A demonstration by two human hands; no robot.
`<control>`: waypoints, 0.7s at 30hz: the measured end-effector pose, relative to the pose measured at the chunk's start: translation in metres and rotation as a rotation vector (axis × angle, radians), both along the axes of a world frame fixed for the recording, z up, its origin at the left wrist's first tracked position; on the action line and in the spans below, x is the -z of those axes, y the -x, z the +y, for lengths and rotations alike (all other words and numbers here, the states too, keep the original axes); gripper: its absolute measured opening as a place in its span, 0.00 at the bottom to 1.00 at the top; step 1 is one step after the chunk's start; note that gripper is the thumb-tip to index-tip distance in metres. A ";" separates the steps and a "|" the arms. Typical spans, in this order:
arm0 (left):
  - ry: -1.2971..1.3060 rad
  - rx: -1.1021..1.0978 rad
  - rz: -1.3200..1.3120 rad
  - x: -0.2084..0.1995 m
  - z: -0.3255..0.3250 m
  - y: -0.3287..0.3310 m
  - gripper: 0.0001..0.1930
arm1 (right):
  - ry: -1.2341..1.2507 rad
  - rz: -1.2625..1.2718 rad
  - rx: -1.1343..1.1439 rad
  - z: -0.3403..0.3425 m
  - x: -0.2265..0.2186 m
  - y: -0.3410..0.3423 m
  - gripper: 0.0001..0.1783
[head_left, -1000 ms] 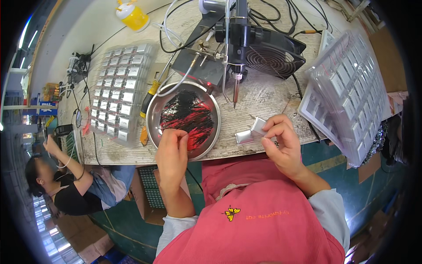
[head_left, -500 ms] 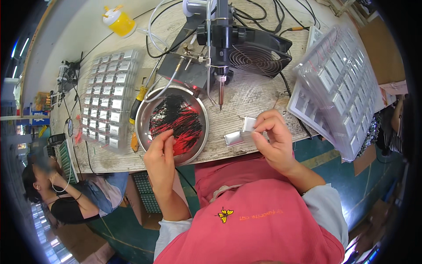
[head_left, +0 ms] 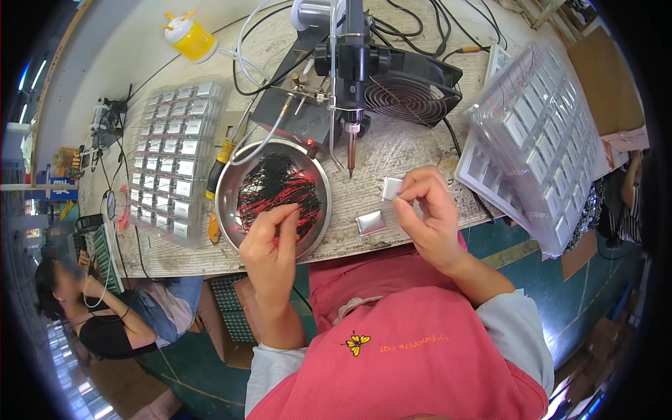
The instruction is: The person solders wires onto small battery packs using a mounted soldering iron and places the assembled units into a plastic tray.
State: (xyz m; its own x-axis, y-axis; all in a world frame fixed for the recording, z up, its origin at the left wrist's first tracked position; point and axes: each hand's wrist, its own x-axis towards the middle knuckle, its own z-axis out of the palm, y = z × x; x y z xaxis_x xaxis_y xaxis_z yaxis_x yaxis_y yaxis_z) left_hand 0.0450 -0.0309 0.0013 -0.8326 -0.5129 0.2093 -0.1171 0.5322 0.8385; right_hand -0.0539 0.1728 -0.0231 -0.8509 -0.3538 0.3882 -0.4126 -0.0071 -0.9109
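My right hand point(head_left: 432, 217) pinches a small flat silver pouch cell point(head_left: 391, 187) between thumb and fingers, just above the worktable. A second silver pouch cell point(head_left: 370, 222) lies on the tabletop near the front edge, left of that hand. My left hand point(head_left: 270, 241) is at the near right part of a round metal bowl point(head_left: 325, 218), its thumb and fingertips pressed together. Whatever they may hold is too small to make out. Inside the bowl lies a heap of thin black and red wires point(head_left: 276, 189). A soldering iron point(head_left: 352, 150) points down between the bowl and the held cell.
Behind the iron are its stand point(head_left: 329, 66) and a black fan point(head_left: 413, 94). Clear trays of silver cells point(head_left: 168, 157) lie at left; more trays point(head_left: 539, 143) are stacked at right. A yellow-handled screwdriver point(head_left: 220, 168) rests beside the bowl. Another person point(head_left: 119, 308) sits at left.
My right hand has shifted slightly left and up with the pouch cell, away from the one on the table. My left hand has moved a little to the right over the bowl.
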 end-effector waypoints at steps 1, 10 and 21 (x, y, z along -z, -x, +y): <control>-0.003 0.018 0.033 0.001 0.003 0.003 0.05 | -0.012 0.008 0.005 -0.001 0.000 0.001 0.07; -0.075 0.080 0.077 -0.001 0.019 0.018 0.05 | 0.042 0.010 -0.002 -0.018 0.000 0.008 0.07; 0.068 0.129 0.166 -0.002 0.025 0.039 0.04 | 0.066 -0.016 -0.015 -0.033 0.003 0.012 0.07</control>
